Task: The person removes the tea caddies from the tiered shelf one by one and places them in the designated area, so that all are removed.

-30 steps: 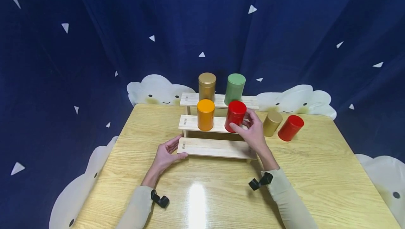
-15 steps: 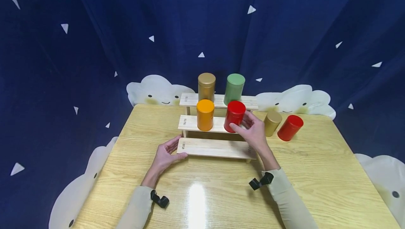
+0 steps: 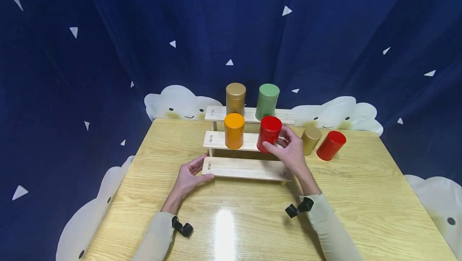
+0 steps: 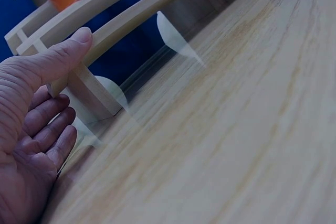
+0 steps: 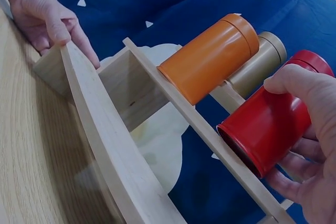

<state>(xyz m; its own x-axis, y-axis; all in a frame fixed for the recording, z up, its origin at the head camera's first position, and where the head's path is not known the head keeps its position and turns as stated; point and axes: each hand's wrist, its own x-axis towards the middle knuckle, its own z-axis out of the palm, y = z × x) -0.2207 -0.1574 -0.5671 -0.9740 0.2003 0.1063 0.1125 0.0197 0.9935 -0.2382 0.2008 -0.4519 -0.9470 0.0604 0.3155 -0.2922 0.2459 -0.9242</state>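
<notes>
A three-tier wooden shelf (image 3: 249,168) stands on the table. My left hand (image 3: 188,177) grips the left end of its lowest board, thumb on the front edge and fingers curled behind. My right hand (image 3: 290,150) holds a red lidded canister (image 3: 268,134) by its side, thumb in front and fingers behind, at the right of the middle board. In the right wrist view the canister's base overhangs that board's front edge. Left of it stands an orange canister (image 3: 234,131). A gold canister (image 3: 236,98) and a green canister (image 3: 267,100) stand on the top board.
Right of the shelf, another gold canister (image 3: 311,140) and a second red canister (image 3: 331,145) stand on the wooden table (image 3: 361,197). Behind the table hangs a dark blue curtain (image 3: 202,20); white cloud-shaped panels (image 3: 178,102) line the table's edges.
The red canister in my right hand has shifted slightly toward me and to the right. My left hand stays at the shelf's end.
</notes>
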